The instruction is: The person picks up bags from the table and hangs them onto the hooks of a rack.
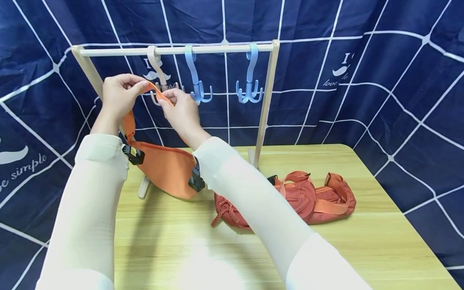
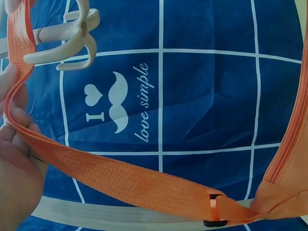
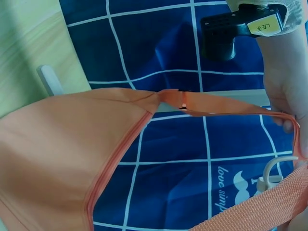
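Observation:
An orange bag [image 1: 164,165] hangs by its webbing strap [image 2: 115,180] from both hands, its body beside the left foot of a wooden rack. My left hand [image 1: 119,94] pinches the strap between thumb and fingers. Farther right along the same strap, my right hand [image 1: 184,114] grips it with curled fingers. Between and just behind the hands hangs a beige multi-prong hook [image 1: 156,66] on the rack's bar. One hook prong [image 2: 48,55] overlaps the strap in the left wrist view. A black strap adjuster [image 2: 215,211] sits near the bag's end. The right forearm hides part of the bag.
Two blue hooks [image 1: 194,74] hang farther right on the wooden rack [image 1: 224,49]. A red-brown waist bag [image 1: 301,199] with orange straps lies on the wooden table [image 1: 188,241], partly behind the right forearm. A dark blue curtain [image 1: 308,72] with white lines surrounds the table.

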`<state>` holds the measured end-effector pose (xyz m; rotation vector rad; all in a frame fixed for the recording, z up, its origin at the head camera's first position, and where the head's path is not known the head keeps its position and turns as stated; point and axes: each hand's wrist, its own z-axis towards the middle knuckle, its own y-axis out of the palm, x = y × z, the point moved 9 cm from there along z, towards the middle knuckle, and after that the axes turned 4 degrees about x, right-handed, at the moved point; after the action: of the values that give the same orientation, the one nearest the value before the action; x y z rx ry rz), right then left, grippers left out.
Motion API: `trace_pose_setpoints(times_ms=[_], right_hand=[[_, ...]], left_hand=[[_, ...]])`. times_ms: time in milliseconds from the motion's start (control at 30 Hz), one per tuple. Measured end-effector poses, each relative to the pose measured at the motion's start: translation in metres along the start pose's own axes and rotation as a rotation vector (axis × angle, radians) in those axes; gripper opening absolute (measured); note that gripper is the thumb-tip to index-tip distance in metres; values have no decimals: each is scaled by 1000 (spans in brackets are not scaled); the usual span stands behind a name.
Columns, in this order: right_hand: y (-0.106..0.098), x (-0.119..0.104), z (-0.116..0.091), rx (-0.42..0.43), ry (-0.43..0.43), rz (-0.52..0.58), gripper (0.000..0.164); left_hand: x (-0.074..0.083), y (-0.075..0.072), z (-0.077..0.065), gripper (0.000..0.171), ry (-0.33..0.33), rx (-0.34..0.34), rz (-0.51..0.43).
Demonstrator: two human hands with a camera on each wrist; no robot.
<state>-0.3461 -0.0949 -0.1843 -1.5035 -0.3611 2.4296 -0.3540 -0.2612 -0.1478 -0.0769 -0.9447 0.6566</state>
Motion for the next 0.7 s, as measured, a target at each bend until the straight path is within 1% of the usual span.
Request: trace_pose_setpoints(times_ms=[100, 167, 233, 367, 433, 567, 633, 700], right_hand=[[2, 3, -1, -15, 15, -4, 18], [4, 5, -2, -21, 26, -12, 18], [5, 7, -3, -18, 22, -32, 18], [5, 10, -5, -11, 23, -45, 20], [5, 12, -6, -13, 27, -42, 20], [7, 18, -8, -30, 50, 6, 21], [8, 21, -10, -39, 64, 28, 22], [8, 24, -11, -42, 71, 22, 22]], left_hand=[[-2, 1, -2, 6, -22, -21, 5], [-4, 1, -3, 7, -44, -40, 6], [-6, 1, -4, 12, -54, -57, 37], [-11, 3, -7, 28, -64, -85, 111], [-13, 4, -8, 30, -71, -96, 129], [-15, 7, -11, 30, -87, -112, 107], [-16, 9, -12, 30, -83, -117, 100], [-18, 11, -14, 32, -73, -114, 102]])
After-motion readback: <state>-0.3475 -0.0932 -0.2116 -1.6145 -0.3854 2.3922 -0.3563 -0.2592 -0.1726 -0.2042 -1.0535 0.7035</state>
